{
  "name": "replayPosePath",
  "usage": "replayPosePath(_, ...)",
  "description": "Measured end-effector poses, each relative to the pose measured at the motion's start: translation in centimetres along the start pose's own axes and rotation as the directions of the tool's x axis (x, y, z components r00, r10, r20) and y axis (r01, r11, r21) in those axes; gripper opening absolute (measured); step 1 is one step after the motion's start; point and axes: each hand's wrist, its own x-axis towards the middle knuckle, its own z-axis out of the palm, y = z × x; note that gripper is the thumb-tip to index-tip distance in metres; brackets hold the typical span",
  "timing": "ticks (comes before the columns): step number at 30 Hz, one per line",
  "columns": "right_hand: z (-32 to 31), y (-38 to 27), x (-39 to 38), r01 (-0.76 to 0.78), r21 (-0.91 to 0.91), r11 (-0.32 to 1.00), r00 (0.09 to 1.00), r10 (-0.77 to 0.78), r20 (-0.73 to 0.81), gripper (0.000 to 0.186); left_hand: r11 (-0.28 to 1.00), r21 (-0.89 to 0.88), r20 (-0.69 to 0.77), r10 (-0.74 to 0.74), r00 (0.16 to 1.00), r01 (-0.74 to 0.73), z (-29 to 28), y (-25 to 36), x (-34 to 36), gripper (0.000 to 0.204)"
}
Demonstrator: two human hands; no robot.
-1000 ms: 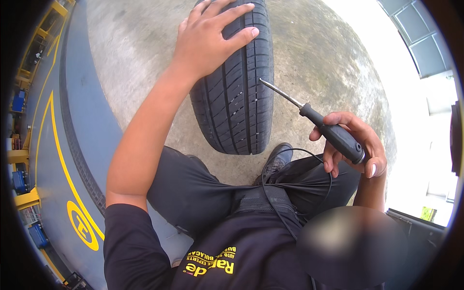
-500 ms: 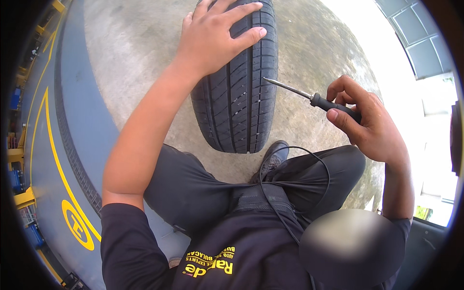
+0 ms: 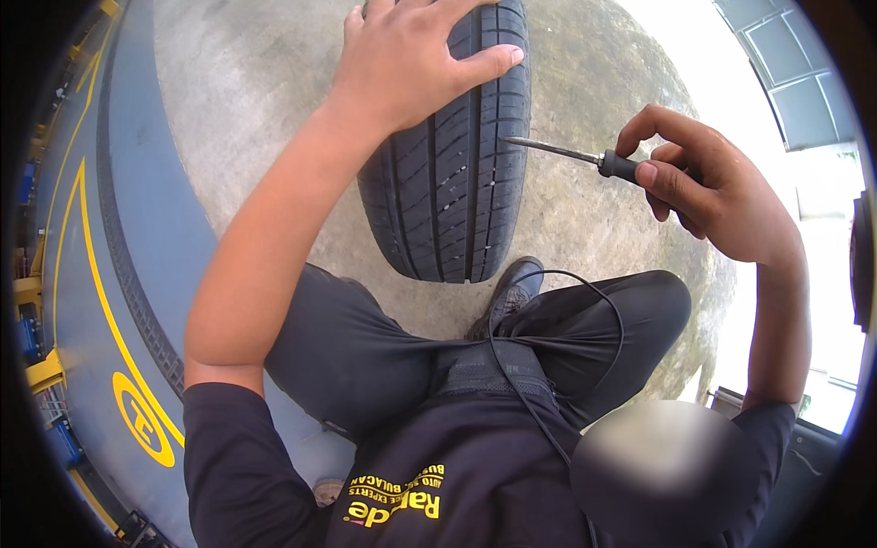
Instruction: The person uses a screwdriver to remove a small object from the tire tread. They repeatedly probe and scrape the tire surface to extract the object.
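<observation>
A black tire [image 3: 448, 201] stands upright on its tread in front of me, with small pale specks along its grooves. Across the upper tread lies my left hand [image 3: 411, 59], its fingers spread and the thumb reaching the right shoulder of the tire. My right hand [image 3: 713, 183] is closed around the dark handle of a screwdriver-like tool [image 3: 566, 151] with a thin metal shaft. The tool points left, and its tip is at the tread near the right groove. Whether the tip touches the rubber or sits just above it, I cannot tell.
Beneath the tire is a stained concrete floor [image 3: 585, 210]. To my left runs a blue-grey painted strip [image 3: 164, 164] with yellow lines, with blue and yellow equipment beyond it. A thin black cable [image 3: 621, 329] loops over my lap. My shoe [image 3: 516, 292] is close to the tire's near end.
My right hand has risen and moved slightly right, so the tool lies flatter, its tip a little higher on the tread. My left hand has shifted slightly up and right.
</observation>
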Motion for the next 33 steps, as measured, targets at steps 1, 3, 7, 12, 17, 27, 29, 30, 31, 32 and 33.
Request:
replayPosePath(1,-0.6,-0.3,0.3,-0.078,0.062,0.995,0.995,0.074,0.059,0.026,1.0,-0.001,-0.001,0.008,1.0,-0.008,-0.1,0.1,0.0,0.065)
replayPosePath(3,-0.6,0.9,0.6,-0.061,0.169,0.984,0.996,0.049,0.071,0.03,1.0,0.002,0.0,0.021,1.0,-0.021,-0.2,0.2,-0.1,0.065)
replayPosePath(7,-0.8,1.1,1.1,-0.16,0.302,0.94,0.984,0.125,0.13,0.029,1.0,-0.004,-0.011,0.015,1.0,-0.015,-0.2,-0.2,-0.3,0.065)
replayPosePath(12,-0.4,1.5,1.0,-0.123,0.23,0.965,0.991,0.11,0.07,0.035,0.999,-0.018,-0.023,0.03,0.999,-0.03,-0.2,-0.2,-0.2,0.066)
replayPosePath(17,-0.7,-2.5,-0.5,-0.084,-0.245,0.966,0.994,0.065,-0.086,0.031,1.0,0.024,-0.017,0.014,1.0,-0.014,0.1,0.0,0.0,0.068)
replayPosePath(27,-1.3,-1.4,-6.2,-0.07,-0.62,0.781,0.925,-0.181,-0.333,0.023,0.999,0.043,-0.061,-0.031,0.998,0.033,1.3,0.4,0.4,0.068)
replayPosePath(29,0.2,-2.9,-5.1,0.041,-0.467,0.884,0.96,-0.164,-0.226,0.025,0.998,0.04,-0.054,-0.042,0.998,0.044,1.0,0.5,0.3,0.068)
replayPosePath(30,0.6,-3.2,-4.2,0.056,-0.398,0.916,0.971,-0.143,-0.191,0.026,0.998,0.031,-0.049,-0.05,0.998,0.052,0.9,0.6,0.2,0.068)
replayPosePath(31,0.7,-3.0,-3.5,0.059,-0.354,0.933,0.975,-0.13,-0.181,0.027,0.999,0.027,-0.05,-0.045,0.998,0.046,1.0,0.5,0.1,0.068)
replayPosePath(32,0.9,-2.7,-3.0,0.058,-0.308,0.95,0.978,-0.115,-0.173,0.028,0.999,0.023,-0.052,-0.039,0.998,0.04,1.1,0.3,0.0,0.068)
replayPosePath(33,0.9,-2.3,-2.3,0.044,-0.245,0.969,0.983,-0.085,-0.16,0.028,0.999,0.025,-0.056,-0.037,0.998,0.039,1.1,0.1,-0.1,0.068)
